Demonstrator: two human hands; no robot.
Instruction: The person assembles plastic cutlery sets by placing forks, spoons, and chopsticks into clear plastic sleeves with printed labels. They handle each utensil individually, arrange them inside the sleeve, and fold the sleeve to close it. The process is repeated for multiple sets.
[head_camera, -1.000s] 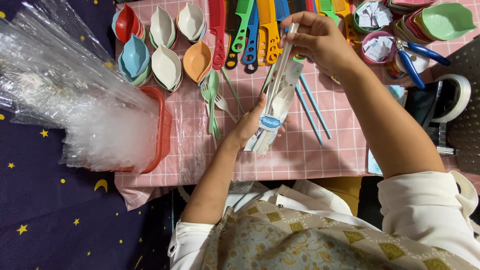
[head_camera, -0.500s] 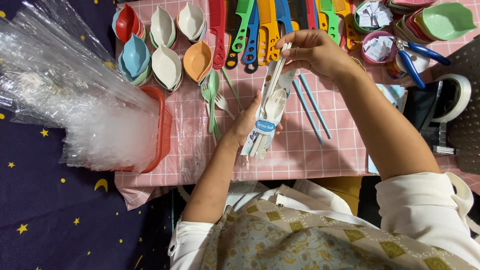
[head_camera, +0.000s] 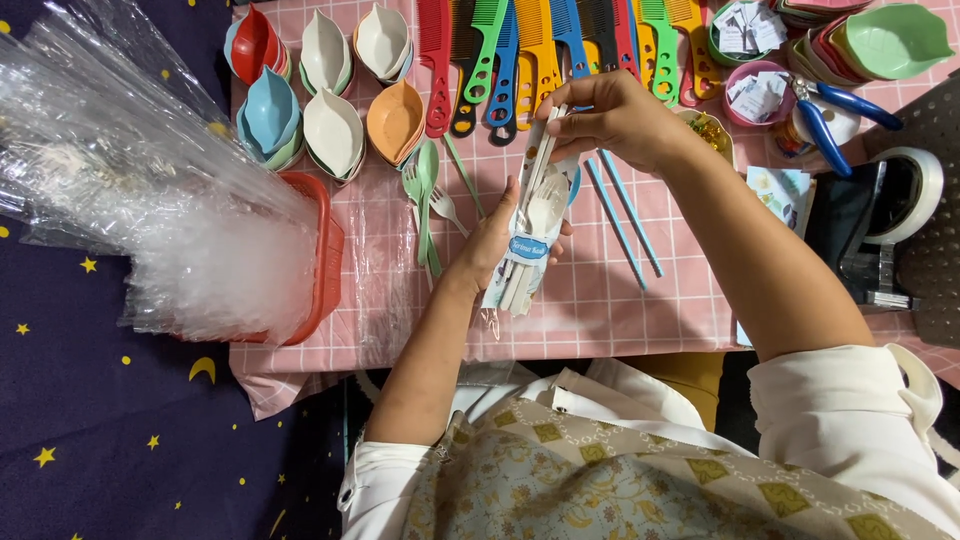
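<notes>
My left hand (head_camera: 497, 243) holds a clear plastic sleeve (head_camera: 521, 262) with a white fork, spoon and chopsticks inside, above the pink checked tablecloth (head_camera: 600, 300). My right hand (head_camera: 610, 120) pinches the top end of the white chopsticks (head_camera: 541, 160) that stick out of the sleeve's mouth. A blue pair of chopsticks (head_camera: 625, 212) lies on the cloth just right of the sleeve. A green spoon and fork (head_camera: 427, 200) lie to its left.
A red basket (head_camera: 322, 260) full of clear plastic sleeves (head_camera: 130, 180) stands at the left. Leaf-shaped bowls (head_camera: 330, 80), several coloured combs (head_camera: 540, 50), small tubs of paper slips (head_camera: 755, 95), blue pliers (head_camera: 835, 110) and a tape dispenser (head_camera: 895, 220) ring the cloth.
My right hand has come down towards the left hand, sliding the white chopsticks deeper into the sleeve. The left hand has barely moved.
</notes>
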